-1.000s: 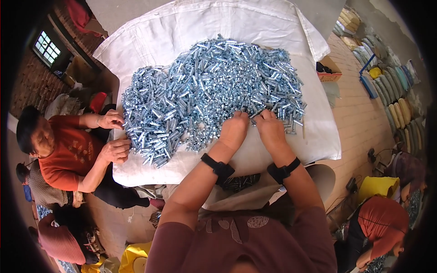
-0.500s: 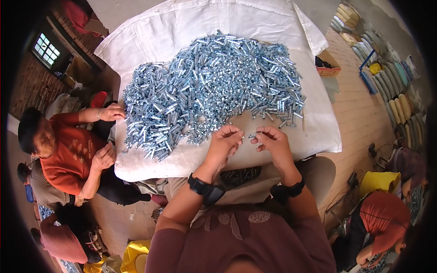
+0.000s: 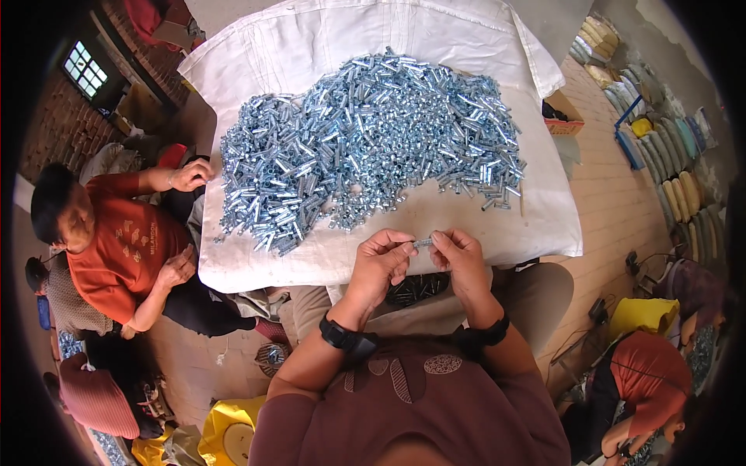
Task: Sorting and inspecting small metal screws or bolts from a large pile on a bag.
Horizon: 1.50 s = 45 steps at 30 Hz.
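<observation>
brick wall [image 3: 50, 136] shows at the upper left of the frame, with a paned window [image 3: 85, 70] near it. below that, at the left, is a co-worker [image 3: 140, 241] in orange-red, one hand [image 3: 192, 175] beside the left edge of the white-draped counter [image 3: 536, 229], the other hand [image 3: 177, 268] lower down with its fingers bent; whether it grips anything cannot be told. across the upper middle spreads a broad pile [image 3: 365, 140] of silvery-blue metal tubes and shorter bits. at the centre, below the pile, the person's left hand [image 3: 379, 264] pinches one end of a slim metal piece [image 3: 422, 242], and the right hand [image 3: 462, 264] pinches its other end, fingertips close together; whether it is one part or two joined is too small to tell. further right come a cardboard box [image 3: 563, 126] beyond the counter, a yellow sack [image 3: 643, 317] lower down, and rows of filled sacks [image 3: 680, 202] at the right rim.
</observation>
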{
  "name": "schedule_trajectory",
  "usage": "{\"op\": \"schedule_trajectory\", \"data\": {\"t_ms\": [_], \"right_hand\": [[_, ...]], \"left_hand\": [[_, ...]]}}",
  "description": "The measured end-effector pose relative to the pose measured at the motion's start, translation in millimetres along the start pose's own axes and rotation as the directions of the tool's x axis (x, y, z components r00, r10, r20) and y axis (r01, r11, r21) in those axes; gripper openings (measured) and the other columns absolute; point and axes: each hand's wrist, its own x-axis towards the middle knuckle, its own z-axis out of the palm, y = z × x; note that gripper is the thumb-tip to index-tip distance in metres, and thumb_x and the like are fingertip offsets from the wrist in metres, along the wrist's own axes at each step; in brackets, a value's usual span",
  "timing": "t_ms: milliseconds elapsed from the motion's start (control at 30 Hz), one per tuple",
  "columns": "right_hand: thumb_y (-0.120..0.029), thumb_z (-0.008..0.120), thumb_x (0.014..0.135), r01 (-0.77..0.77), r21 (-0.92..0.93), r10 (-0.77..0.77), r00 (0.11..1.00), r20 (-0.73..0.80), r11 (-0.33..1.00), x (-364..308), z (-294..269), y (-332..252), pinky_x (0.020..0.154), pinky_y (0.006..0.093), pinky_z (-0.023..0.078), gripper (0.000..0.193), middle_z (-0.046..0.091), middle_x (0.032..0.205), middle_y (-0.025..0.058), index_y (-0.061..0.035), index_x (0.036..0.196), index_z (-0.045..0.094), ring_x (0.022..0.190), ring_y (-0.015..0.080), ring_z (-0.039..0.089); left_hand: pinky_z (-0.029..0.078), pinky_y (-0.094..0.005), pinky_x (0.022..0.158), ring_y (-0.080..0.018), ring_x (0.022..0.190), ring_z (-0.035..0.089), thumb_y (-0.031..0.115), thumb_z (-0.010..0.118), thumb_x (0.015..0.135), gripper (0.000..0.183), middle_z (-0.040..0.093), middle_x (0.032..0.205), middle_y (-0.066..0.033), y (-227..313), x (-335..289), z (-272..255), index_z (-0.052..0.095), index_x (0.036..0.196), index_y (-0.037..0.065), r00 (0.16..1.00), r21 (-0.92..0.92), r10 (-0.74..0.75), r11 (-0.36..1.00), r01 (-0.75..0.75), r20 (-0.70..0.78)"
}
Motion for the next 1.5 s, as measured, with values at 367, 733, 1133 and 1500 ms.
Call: {"op": "schedule_trajectory", "data": {"t_ms": [367,733,1133,1500], "right_hand": [[-0.021,0.060,0.087,-0.017,-0.028,0.020,0.991,0.134,0.999,-3,-8,-1,0.046,0.0192,0.034,0.019,0.054,0.065,-0.0002,-0.0046,0.080,0.057,0.052,0.0053,0.045],[-0.024,0.060,0.088,-0.169,0.043,0.153,0.956,0.251,0.985,14,-17,2,0.049,0.0229,0.039,0.020,0.055,0.067,0.0003,-0.0040,0.085,0.057,0.054,0.0075,0.048],[-0.016,0.061,0.075,0.158,-0.969,-0.547,0.803,0.238,-0.189,115,-53,6,0.062,0.0376,0.049,0.014,0.058,0.077,0.0078,-0.0072,0.081,0.052,0.075,0.0271,0.059],[-0.006,0.055,0.077,0.263,-0.943,-0.532,0.838,0.118,0.205,71,-46,-10,0.060,0.0313,0.046,0.020,0.057,0.076,0.0068,-0.0061,0.095,0.064,0.072,0.0217,0.057]], "left_hand": [[0.027,-0.0169,0.036,-0.0036,0.044,0.037,0.003,0.057,0.086,0.011,0.057,0.074,-0.0063,-2,-2,-5,0.056,0.096,0.002,0.978,-0.052,-0.016,0.998,0.027,0.206],[0.022,-0.0149,0.038,-0.0010,0.045,0.034,0.003,0.060,0.084,0.008,0.060,0.074,-0.0058,-22,23,-12,0.059,0.092,0.006,0.957,-0.248,-0.023,0.964,0.097,0.288],[0.050,-0.0398,0.062,-0.0356,0.068,0.059,0.005,0.061,0.075,0.013,0.058,0.087,-0.0184,-32,140,33,0.056,0.086,0.001,0.819,0.912,0.406,-0.122,-0.391,0.405],[0.046,-0.0343,0.053,-0.0225,0.061,0.058,0.003,0.062,0.078,0.014,0.058,0.074,-0.0128,-32,112,1,0.060,0.092,0.001,0.831,0.813,0.498,0.360,-0.458,0.248]]}}
